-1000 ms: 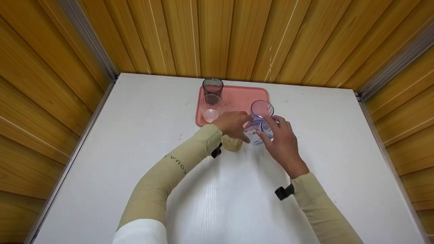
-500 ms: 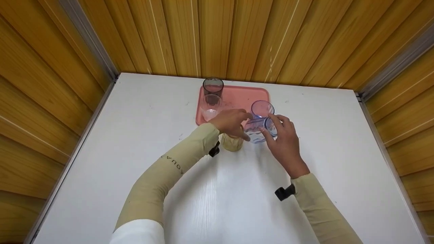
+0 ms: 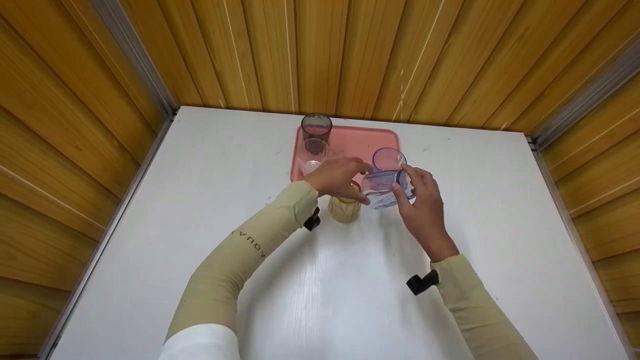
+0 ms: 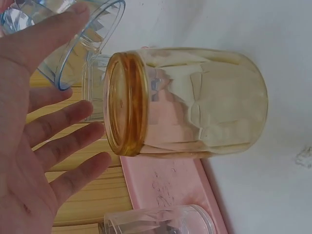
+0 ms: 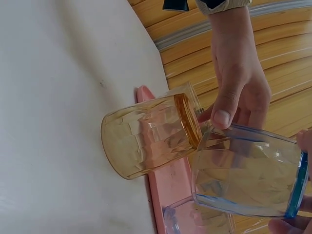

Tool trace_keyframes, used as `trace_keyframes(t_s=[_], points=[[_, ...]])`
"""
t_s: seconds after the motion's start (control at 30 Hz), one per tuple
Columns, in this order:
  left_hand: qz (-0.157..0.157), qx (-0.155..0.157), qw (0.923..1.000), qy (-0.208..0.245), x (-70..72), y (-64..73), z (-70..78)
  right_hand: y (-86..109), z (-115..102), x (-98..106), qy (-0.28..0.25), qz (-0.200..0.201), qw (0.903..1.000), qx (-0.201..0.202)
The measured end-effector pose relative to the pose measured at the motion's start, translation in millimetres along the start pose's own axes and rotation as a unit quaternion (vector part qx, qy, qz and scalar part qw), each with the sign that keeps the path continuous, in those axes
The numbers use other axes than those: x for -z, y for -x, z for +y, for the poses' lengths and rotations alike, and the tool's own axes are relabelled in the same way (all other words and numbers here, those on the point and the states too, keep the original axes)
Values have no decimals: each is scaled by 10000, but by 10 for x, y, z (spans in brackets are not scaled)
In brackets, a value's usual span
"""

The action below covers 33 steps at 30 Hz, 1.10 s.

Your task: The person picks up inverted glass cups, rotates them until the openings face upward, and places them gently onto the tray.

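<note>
My right hand [image 3: 425,210] grips a clear blue-tinted drinking glass [image 5: 243,170] near its thick base. The glass is raised and lies almost on its side, mouth toward my left hand [image 3: 337,179]. In the left wrist view, my left hand's fingers are spread, and the thumb overlaps the blue rim; the right wrist view shows that thumb against the rim. Just below the left hand, an amber glass [image 4: 195,102] stands upside down on the white table, its thick base up. The left fingertips are close to that base; contact is hard to tell.
Behind the hands lies a pink tray [image 3: 357,135]. On its left are a smoky grey glass [image 3: 316,127] and a clear glass [image 3: 312,150]; a purple-tinted glass [image 3: 390,158] is at its right. Wood-panelled walls [image 3: 320,60] enclose the white table [image 3: 225,165].
My right hand has shifted slightly right and tipped the blue glass further onto its side. My left hand has drawn a little left, uncovering more of the amber glass.
</note>
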<state>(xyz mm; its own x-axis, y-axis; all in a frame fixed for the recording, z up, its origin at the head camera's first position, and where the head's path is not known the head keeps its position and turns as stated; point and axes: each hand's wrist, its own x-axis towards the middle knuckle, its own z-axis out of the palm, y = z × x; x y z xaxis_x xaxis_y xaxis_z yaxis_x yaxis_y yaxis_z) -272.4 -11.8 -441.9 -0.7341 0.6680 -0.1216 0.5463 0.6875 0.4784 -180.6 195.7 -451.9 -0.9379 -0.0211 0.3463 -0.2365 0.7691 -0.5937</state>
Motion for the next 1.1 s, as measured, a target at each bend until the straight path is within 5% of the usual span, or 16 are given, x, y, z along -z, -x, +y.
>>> trace_keyframes(t_s=[0.5,0.83,1.1], points=[[220,-192,9986,450,29,27,-33,-46,47,39,-1091,86,9926,-530],[322,-474,9899,1299,17,38,-68,-70,73,95,-1855,-171,9697,-1582],[428,-480,9794,1912,-4,59,-76,-73,72,117,-2658,-195,9455,-1869]])
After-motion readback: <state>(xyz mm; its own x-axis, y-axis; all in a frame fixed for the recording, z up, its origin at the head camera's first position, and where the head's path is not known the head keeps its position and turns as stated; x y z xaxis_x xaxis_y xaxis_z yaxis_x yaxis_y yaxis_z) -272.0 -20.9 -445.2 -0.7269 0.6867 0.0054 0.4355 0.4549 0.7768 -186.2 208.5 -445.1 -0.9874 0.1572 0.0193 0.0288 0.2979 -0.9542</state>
